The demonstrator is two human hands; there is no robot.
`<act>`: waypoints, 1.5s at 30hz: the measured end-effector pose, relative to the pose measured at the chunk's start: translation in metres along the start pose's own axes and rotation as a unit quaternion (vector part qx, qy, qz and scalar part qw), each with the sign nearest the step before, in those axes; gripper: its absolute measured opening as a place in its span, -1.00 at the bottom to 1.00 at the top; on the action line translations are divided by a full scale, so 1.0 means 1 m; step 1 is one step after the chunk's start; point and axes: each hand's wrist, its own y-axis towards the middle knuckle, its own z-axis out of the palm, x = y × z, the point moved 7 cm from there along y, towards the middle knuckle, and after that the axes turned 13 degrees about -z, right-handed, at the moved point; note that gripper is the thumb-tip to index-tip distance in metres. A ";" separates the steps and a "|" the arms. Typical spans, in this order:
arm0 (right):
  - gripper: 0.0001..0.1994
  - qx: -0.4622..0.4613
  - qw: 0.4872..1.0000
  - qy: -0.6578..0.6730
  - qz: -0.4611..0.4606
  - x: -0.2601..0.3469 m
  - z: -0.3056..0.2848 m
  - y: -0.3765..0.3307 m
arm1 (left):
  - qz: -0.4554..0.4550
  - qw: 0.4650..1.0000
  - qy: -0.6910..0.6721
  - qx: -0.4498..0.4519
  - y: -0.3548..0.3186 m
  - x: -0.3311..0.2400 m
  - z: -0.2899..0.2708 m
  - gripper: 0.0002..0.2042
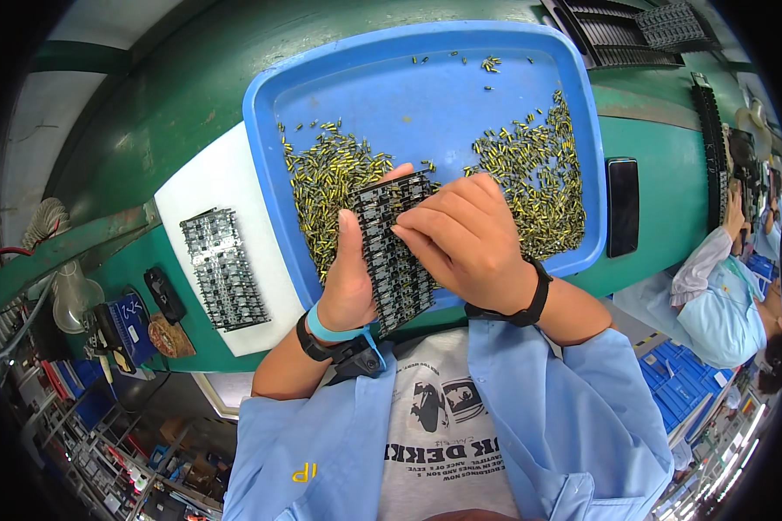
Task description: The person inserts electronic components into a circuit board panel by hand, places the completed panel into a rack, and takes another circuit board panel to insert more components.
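My left hand [346,280] grips a black circuit board panel [394,252] from its left side, thumb lying on the panel's face, holding it tilted over the near edge of a blue tray [426,87]. My right hand [466,239] rests on the panel's right side with fingertips pinched against its surface; whether a small part sits between them is hidden. Small yellow-and-black components lie in two heaps in the tray, one at the left [326,178] and one at the right [530,174]. A blue strap and a black band circle my left wrist, a black band my right.
A second black circuit board panel [223,269] lies on a white pad [226,187] to the left on the green bench. A black phone-like slab [622,207] lies right of the tray. Black ribbed trays [634,33] stand at the back. Another person [721,304] in light blue works at the right.
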 end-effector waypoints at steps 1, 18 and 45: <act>-0.76 0.000 1.000 0.000 0.000 0.000 0.000 -0.001 | 0.000 1.000 0.000 0.000 0.000 0.000 0.000 -0.16; -0.71 -0.054 0.840 0.377 0.387 -0.044 0.027 -0.037 | -0.059 0.993 -0.100 0.039 0.003 0.006 -0.004 -0.18; -0.85 0.028 0.949 0.207 0.238 -0.051 -0.005 -0.011 | -0.030 0.937 -0.318 0.143 0.005 -0.003 -0.013 -0.28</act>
